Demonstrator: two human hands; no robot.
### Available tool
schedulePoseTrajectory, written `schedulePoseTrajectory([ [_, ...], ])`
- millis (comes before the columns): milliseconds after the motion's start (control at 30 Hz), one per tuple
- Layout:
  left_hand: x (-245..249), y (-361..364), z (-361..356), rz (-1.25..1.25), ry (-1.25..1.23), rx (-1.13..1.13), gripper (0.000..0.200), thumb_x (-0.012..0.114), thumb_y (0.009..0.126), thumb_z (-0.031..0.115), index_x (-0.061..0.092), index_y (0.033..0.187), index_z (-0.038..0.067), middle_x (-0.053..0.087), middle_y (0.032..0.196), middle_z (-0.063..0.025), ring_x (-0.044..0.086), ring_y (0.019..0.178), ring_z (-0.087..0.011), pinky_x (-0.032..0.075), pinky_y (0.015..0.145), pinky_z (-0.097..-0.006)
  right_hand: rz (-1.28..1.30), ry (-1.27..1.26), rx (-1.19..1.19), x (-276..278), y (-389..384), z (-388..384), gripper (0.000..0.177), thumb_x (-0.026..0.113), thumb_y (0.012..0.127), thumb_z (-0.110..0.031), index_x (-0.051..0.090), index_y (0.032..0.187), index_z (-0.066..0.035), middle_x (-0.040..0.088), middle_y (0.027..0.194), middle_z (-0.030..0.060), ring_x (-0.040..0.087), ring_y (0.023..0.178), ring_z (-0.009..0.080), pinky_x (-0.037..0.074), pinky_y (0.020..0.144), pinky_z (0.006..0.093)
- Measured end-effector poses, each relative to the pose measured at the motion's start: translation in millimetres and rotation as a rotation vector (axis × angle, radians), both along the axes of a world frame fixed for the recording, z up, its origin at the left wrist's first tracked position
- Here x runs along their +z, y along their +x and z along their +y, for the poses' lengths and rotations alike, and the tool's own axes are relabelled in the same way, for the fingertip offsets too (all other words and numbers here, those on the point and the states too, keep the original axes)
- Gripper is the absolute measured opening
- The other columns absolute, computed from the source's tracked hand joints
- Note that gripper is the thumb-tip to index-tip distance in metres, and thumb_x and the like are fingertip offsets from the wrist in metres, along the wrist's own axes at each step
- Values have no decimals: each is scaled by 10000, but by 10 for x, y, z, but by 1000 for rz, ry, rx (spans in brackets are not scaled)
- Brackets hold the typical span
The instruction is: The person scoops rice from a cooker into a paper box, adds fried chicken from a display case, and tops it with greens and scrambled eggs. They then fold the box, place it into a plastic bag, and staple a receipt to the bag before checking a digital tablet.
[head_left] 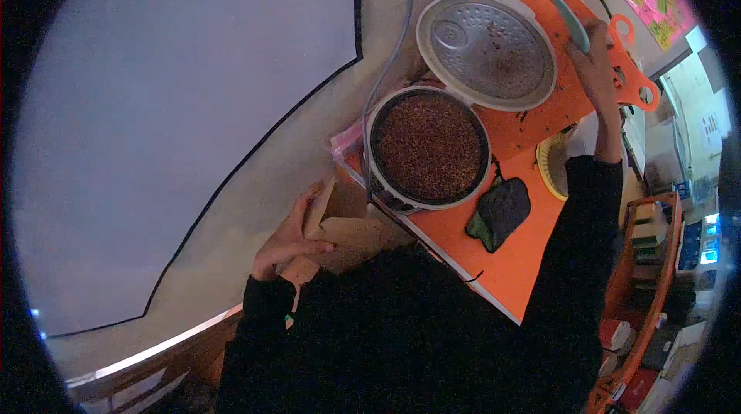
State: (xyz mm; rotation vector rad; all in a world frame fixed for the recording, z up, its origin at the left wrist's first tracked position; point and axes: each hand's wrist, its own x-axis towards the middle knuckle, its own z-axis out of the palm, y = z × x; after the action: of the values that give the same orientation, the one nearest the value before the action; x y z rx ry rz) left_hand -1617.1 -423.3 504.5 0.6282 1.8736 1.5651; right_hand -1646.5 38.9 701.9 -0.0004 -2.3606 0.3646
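My left hand (289, 240) has its thumb and fingers spread against a cardboard box (351, 240) beside the table's edge. Up at the right, my right hand (593, 59) is closed on a pale green, flat curved object (570, 16), held above the orange tabletop. Between the hands stands a round cooker (430, 148) filled with dark reddish-brown grains. Its lid (494, 50) is hinged open behind it, the metal inner side showing with brown bits stuck on. Nearest the cooker's right side lies a dark cloth pad (503, 209) with a green edge.
A yellow-rimmed bowl (549, 167) sits beside my right forearm. Orange cut-out boards (637, 78) line the table's far side. A grey cable (394, 59) runs down past the cooker. An orange-framed shelf (652, 275) with books stands at the right.
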Motion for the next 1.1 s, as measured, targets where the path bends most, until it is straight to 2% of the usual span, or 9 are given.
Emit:
schedulePoseTrajectory([
  [167,-116,-52,61,-65,66,-4,1057,768,496,270,127,1306,42,198,1326,-132,150,1252,-266,114,1021,-345,-69,17,102,95,433,-172,320,514,724,-114,360,1000,-61,436,793,89,512,783,218,405,693,310],
  [333,28,-97,74,-109,57,49,1107,793,459,283,119,1308,57,198,1322,-131,152,1251,-267,118,1021,-357,-710,77,31,-57,795,-82,312,574,716,-91,492,1013,-41,563,845,129,559,807,215,425,694,336],
  [433,150,-80,126,-65,34,80,1131,806,439,289,119,1309,66,188,1323,-141,160,1247,-273,133,1018,-358,-822,75,58,-568,864,-205,215,596,723,-133,563,907,-26,586,738,172,586,737,301,433,654,378],
  [500,-22,-131,79,35,-95,31,1140,811,430,299,121,1308,72,189,1318,-150,167,1243,-282,147,1016,-363,-837,264,-191,-954,906,-252,194,568,747,-159,549,870,-11,582,750,187,558,720,370,423,621,416],
  [600,-88,-166,95,116,-196,-3,1133,809,433,314,125,1304,74,201,1304,-162,184,1234,-300,172,1011,-379,-921,179,-251,-1301,873,-379,205,545,758,-176,544,857,3,570,745,207,553,706,379,416,624,435],
  [700,-131,-198,178,157,-153,-34,1117,804,440,325,134,1298,75,221,1285,-165,202,1222,-317,189,1008,-397,-840,30,-134,-1519,871,-365,211,530,766,-171,537,860,18,551,723,230,552,692,378,410,615,444],
  [800,-139,-204,274,167,-150,-64,1100,798,453,328,138,1295,73,224,1277,-163,210,1216,-323,189,1008,-407,-724,73,-21,-1750,767,-276,237,536,760,-174,522,862,40,531,682,243,546,658,380,405,588,441],
  [900,-193,-221,324,179,-186,-81,1095,796,460,331,138,1292,65,218,1277,-162,208,1216,-324,181,1011,-407,-898,-141,-39,-1635,648,-356,246,536,760,-173,514,822,64,510,632,235,540,608,361,398,565,426],
  [1100,-267,-249,365,190,-103,-84,1106,795,461,343,128,1298,62,206,1282,-167,200,1220,-326,183,1009,-413,-986,-528,-95,-1604,603,-391,342,491,809,-251,543,633,38,502,469,107,507,400,218,405,428,370],
])
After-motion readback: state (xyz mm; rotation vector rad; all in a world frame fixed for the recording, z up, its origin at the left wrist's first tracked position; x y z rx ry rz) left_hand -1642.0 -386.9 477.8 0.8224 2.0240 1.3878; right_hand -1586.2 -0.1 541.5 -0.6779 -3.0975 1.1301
